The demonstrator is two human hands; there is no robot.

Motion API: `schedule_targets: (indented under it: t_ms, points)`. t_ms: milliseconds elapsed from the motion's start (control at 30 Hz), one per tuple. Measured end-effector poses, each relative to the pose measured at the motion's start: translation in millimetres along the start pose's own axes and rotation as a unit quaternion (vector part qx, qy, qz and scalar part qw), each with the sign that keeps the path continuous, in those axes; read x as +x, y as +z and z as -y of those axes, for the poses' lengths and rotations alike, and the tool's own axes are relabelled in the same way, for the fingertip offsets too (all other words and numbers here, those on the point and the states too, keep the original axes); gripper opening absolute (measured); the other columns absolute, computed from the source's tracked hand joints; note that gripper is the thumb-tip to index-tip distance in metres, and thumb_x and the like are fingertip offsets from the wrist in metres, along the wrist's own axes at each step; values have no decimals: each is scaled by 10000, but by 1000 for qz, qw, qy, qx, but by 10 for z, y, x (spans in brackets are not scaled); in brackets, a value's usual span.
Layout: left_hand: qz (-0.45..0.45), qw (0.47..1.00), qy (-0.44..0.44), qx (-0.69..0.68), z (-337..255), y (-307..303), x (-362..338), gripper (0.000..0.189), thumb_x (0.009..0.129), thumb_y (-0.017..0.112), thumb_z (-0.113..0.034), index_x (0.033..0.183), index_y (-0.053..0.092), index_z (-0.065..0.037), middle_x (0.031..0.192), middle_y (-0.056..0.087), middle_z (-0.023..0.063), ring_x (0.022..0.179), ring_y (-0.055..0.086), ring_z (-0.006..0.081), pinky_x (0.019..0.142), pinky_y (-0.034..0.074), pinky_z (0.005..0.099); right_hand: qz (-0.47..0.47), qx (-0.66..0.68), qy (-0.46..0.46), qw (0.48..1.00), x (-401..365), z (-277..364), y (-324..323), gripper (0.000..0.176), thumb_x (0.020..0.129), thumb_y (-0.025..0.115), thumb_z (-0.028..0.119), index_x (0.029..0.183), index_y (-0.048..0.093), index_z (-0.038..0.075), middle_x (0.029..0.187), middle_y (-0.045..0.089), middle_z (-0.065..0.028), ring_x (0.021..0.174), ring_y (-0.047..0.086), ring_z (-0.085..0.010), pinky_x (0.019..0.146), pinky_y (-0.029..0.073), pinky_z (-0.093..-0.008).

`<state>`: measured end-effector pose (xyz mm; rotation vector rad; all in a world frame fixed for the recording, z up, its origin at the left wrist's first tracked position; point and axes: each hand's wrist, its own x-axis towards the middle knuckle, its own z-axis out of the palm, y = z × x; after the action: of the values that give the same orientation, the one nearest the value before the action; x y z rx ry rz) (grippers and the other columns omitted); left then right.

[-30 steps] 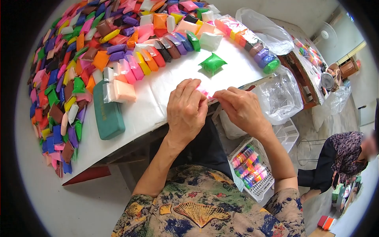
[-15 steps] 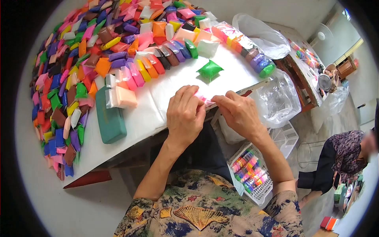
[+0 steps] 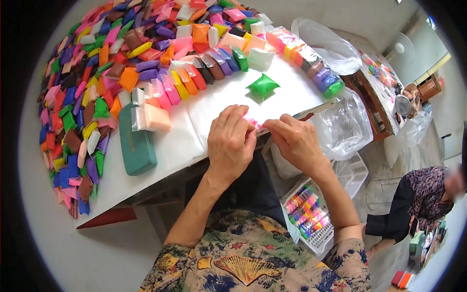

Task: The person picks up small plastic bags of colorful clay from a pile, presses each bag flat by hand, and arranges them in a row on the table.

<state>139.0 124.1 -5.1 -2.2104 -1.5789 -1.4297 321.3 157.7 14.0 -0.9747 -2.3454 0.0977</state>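
At the table's front edge my left hand [image 3: 230, 142] is closed, its fingers pinching a small pink packet [image 3: 251, 119]. My right hand [image 3: 297, 145] pinches the other end of the same packet with thumb and forefinger. Fingers cover most of it, so its full shape is hidden. Just beyond my hands lies a puffy green packet [image 3: 263, 87] on the white tabletop [image 3: 194, 117]. Past it stands a curved row of upright packets, with a yellow packet [image 3: 178, 85] among them. A peach packet [image 3: 156, 118] rests against a dark green case [image 3: 136, 146] to the left.
A large heap of coloured packets [image 3: 87, 97] covers the table's left and back. A long clear bag of coloured packets [image 3: 305, 61] lies at the right edge. Clear plastic bags [image 3: 343, 124] hang there. Below is a white basket [image 3: 325, 238] of packets. A person [image 3: 413, 204] is at far right.
My hands stay almost in place, still pinching the pink packet, with slight finger movement. The whole view has shifted a little; the packets on the table look the same.
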Motion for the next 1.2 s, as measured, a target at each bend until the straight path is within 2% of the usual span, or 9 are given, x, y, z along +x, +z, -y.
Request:
schedule_targets:
  t_ms: [333, 533, 633, 733, 1200]
  points:
    - [-8, 1000, 6, 1, 1, 8, 5, 82, 763, 711, -21, 817, 649, -23, 1182, 668, 161, 1168, 588, 352, 999, 454, 435, 26, 52, -3, 998, 26, -54, -66, 137, 894, 637, 107, 1023, 680, 119, 799, 601, -109, 692, 644, -330, 616, 488, -441]
    - [-4, 1000, 23, -2, 30, 19, -8, 114, 763, 704, -51, 839, 622, -27, 1200, 633, 142, 1184, 565, 338, 965, 442, 450, -32, 44, 25, 998, -88, 98, -77, 213, 824, 722, 148, 1033, 685, 131, 782, 604, -65, 630, 636, -263, 554, 494, -394]
    - [-2, 1000, 3, -11, -1, -6, 6, 91, 767, 714, -21, 828, 646, -22, 1187, 665, 162, 1179, 579, 356, 999, 449, 441, -78, 9, -38, 996, -108, 100, -46, 300, 763, 754, 139, 1055, 687, 137, 780, 603, -37, 602, 624, -226, 518, 487, -364]
    - [-9, 1000, 24, 2, 41, 35, -12, 115, 766, 709, -56, 840, 626, -26, 1185, 641, 145, 1183, 568, 337, 959, 443, 448, -90, -18, -79, 993, -103, 95, -9, 355, 729, 751, 109, 1077, 688, 143, 782, 606, -29, 590, 616, -217, 511, 484, -349]
    - [-8, 1000, 24, 5, 31, 29, -3, 105, 777, 701, -58, 840, 625, -23, 1183, 638, 143, 1181, 569, 332, 949, 443, 442, -77, -49, -85, 992, -125, 63, 102, 396, 728, 730, 107, 1120, 675, 121, 794, 602, -41, 608, 623, -206, 530, 484, -345]
